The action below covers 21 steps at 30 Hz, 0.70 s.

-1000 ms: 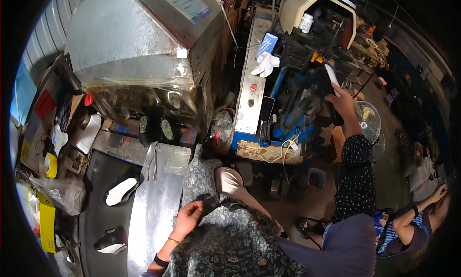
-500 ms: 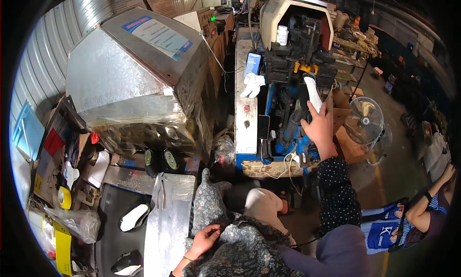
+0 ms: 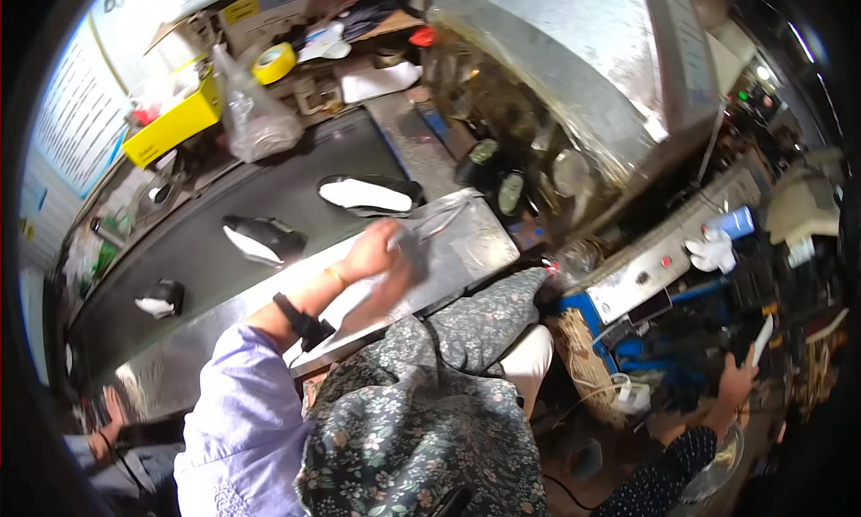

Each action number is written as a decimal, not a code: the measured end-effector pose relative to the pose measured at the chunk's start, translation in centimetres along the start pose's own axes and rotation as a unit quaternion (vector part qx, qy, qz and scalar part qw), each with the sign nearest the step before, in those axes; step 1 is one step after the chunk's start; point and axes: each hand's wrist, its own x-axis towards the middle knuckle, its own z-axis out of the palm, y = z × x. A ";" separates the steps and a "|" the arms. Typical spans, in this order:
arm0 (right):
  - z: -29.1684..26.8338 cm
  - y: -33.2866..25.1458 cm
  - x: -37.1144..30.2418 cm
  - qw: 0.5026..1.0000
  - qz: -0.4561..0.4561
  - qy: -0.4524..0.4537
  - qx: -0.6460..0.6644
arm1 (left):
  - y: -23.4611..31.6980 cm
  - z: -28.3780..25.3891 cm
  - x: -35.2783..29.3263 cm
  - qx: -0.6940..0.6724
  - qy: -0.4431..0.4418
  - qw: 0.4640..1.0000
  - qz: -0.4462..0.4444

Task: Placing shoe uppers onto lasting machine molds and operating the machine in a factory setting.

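My left hand, blurred by motion, is over the bare metal ledge with its fingers curled in. A smeared grey shape is at its fingertips, too blurred to name. Close beside it on the ledge lies a slim tool like pliers or tweezers. Far to the right, my right hand is at the dark machine, thumb and finger apart, a finger touching a white sole-shaped piece. Just beyond my left hand, a black shoe with a white sole lies on the dark belt.
More black-and-white shoes lie along the belt, and two dark shoes stand beyond the ledge. A plastic-draped metal housing rises behind. A yellow box sits at the back left. Another person's hand is at the lower left.
My view has swung left toward the belt. My left hand has moved from my lap up over the ledge. My right hand stays at the white piece.
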 end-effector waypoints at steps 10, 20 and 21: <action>-0.5 -5.8 -6.6 0.946 -0.289 0.132 -0.062 | -14.7 -8.4 10.0 0.177 -0.168 0.946 -0.214; 6.4 -23.2 -33.4 0.828 -0.077 -0.239 0.502 | -10.7 -7.1 8.1 0.009 -0.108 0.970 -0.219; 5.6 -25.3 -32.5 0.817 -0.107 -0.250 0.509 | -10.0 -7.4 7.9 -0.093 -0.129 0.954 -0.253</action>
